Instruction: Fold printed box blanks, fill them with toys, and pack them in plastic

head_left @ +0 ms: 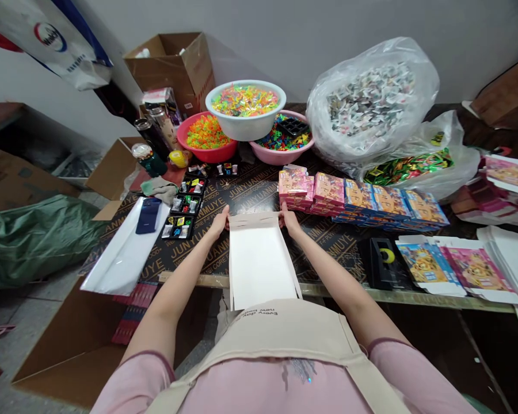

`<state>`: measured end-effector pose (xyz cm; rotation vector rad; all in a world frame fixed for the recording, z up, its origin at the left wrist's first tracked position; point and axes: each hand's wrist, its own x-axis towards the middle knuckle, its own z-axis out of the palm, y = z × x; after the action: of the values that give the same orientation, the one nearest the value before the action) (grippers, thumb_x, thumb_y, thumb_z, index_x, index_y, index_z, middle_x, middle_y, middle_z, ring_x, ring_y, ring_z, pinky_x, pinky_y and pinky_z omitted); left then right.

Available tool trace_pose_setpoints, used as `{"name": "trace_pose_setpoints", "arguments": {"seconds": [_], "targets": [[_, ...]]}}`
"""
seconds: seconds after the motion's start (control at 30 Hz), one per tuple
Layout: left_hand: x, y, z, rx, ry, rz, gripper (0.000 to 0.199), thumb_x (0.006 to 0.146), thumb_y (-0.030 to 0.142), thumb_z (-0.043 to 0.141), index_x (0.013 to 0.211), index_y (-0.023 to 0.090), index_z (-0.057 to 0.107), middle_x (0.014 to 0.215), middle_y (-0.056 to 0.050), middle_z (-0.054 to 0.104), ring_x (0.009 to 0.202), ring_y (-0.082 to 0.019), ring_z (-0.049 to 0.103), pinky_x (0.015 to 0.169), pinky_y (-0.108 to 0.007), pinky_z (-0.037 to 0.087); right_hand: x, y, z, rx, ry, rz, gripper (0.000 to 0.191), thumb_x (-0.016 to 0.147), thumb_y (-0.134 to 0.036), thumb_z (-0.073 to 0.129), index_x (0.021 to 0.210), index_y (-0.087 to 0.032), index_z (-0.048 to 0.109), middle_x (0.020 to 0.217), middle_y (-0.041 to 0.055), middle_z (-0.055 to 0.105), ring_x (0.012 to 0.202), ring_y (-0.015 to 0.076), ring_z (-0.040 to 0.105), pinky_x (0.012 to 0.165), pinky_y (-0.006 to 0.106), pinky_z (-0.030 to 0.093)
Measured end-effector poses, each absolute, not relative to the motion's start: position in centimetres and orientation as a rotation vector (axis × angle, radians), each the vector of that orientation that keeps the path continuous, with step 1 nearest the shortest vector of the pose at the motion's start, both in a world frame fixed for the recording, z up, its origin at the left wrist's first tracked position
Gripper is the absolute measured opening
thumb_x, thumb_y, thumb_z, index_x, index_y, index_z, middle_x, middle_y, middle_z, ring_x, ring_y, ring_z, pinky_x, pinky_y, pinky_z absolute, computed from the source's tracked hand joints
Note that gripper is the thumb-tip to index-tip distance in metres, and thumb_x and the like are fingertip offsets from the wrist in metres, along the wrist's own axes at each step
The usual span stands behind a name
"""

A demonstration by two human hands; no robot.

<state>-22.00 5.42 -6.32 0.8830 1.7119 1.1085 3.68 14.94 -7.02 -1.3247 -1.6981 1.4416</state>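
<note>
A white folded cardboard sheet [261, 261], like an unprinted box seen from inside, reaches from the tabletop to my apron. My left hand [221, 221] grips its far left corner, fingers curled round the edge. At the far right corner my right hand [288, 220] grips it the same way, close to a stack of small pink boxes [293, 183]. Stacked blue boxes [388, 201] continue the row to the right. Left of my left hand lie black compartment trays [185, 204] with small colourful pieces in them.
Behind stand a white basin [246, 118], a red basin [211, 150] and a pink basin [280, 154], all filled with small pieces. A large plastic bag [328, 129] of packets sits right of them. A phone [149, 216] lies at left; flat printed boxes [427, 264] lie at right.
</note>
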Motion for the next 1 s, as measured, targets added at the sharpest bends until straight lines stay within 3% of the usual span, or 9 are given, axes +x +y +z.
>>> {"name": "trace_pose_setpoints", "arguments": {"seconds": [0.17,0.27,0.37,0.5,0.6,0.67,0.8,0.87,1.0], "targets": [[-23.0,6.2,-5.0,1.101,1.666,0.900,0.037,0.054,0.051,0.083,0.055,0.019,0.065,0.045,0.001,0.056,0.043,-0.014,0.050,0.046,-0.025,0.038,4.6,16.6,-4.8,-1.195,-1.953,1.540,0.054,0.073,-0.069,0.066,0.056,-0.018,0.059,0.049,0.0023,0.057,0.047,0.0129,0.050,0.051,0.027,0.044],[-23.0,6.6,-4.2,1.291,1.682,0.802,0.025,0.048,0.034,0.086,0.051,0.021,0.065,0.047,0.001,0.058,0.048,-0.016,0.055,0.052,-0.026,0.041,4.4,17.1,-3.6,-1.091,-2.208,1.416,0.031,0.067,-0.045,0.078,0.061,-0.017,0.067,0.058,0.0017,0.065,0.058,0.0150,0.057,0.061,0.027,0.044],[-22.2,6.8,-3.7,1.479,1.724,0.748,0.028,0.051,0.025,0.082,0.044,0.023,0.056,0.045,0.000,0.053,0.059,-0.021,0.061,0.064,-0.028,0.044,3.4,16.6,-2.8,-1.016,-2.422,1.245,0.005,0.067,-0.019,0.074,0.067,-0.017,0.070,0.068,0.0030,0.071,0.071,0.0189,0.063,0.071,0.028,0.044],[-20.1,6.4,-3.3,1.669,1.762,0.684,0.033,0.060,0.026,0.078,0.047,0.025,0.047,0.047,-0.002,0.051,0.071,-0.026,0.065,0.076,-0.032,0.047,1.4,14.7,-2.2,-0.888,-2.791,0.864,0.025,0.070,-0.003,0.064,0.091,-0.015,0.073,0.084,0.0104,0.076,0.082,0.0242,0.067,0.077,0.031,0.044],[-18.7,5.8,-2.6,1.769,1.769,0.647,0.029,0.065,0.029,0.074,0.055,0.026,0.047,0.049,-0.002,0.052,0.066,-0.026,0.064,0.076,-0.032,0.048,0.2,13.7,-1.3,-0.779,-3.068,0.463,0.031,0.080,-0.002,0.058,0.106,-0.013,0.070,0.088,0.0127,0.076,0.082,0.0246,0.069,0.077,0.032,0.047],[-18.7,5.3,-1.6,1.815,1.771,0.642,0.027,0.067,0.028,0.072,0.057,0.026,0.047,0.050,-0.002,0.051,0.063,-0.024,0.061,0.074,-0.031,0.047,0.2,13.1,0.0,-0.808,-3.072,0.400,0.036,0.084,-0.001,0.054,0.115,-0.012,0.068,0.090,0.0145,0.076,0.086,0.0254,0.070,0.082,0.034,0.048],[-21.3,3.6,2.1,1.844,1.814,0.709,0.015,0.068,0.024,0.064,0.066,0.026,0.050,0.060,-0.001,0.055,0.065,-0.022,0.058,0.073,-0.030,0.046,2.8,9.2,3.9,-0.798,-2.731,0.363,0.051,0.093,-0.013,0.052,0.144,-0.018,0.052,0.132,0.0201,0.064,0.126,0.0329,0.056,0.109,0.053,0.038],[-22.8,2.5,4.2,1.793,1.871,0.899,0.009,0.070,0.024,0.061,0.077,0.025,0.056,0.068,0.000,0.058,0.067,-0.020,0.058,0.073,-0.029,0.047,4.8,5.2,5.4,-0.664,-2.416,0.530,0.049,0.094,-0.028,0.056,0.143,-0.026,0.053,0.138,0.0146,0.060,0.130,0.0326,0.053,0.114,0.056,0.034],[-22.1,0.1,6.5,1.488,1.833,1.454,0.039,0.076,0.029,0.060,0.114,0.023,0.059,0.096,-0.004,0.066,0.091,-0.022,0.063,0.088,-0.033,0.050,6.7,-2.2,4.8,-0.325,-2.165,1.370,0.039,0.093,-0.045,0.060,0.129,-0.030,0.066,0.104,0.0078,0.076,0.094,0.0233,0.071,0.090,0.041,0.056]]}}
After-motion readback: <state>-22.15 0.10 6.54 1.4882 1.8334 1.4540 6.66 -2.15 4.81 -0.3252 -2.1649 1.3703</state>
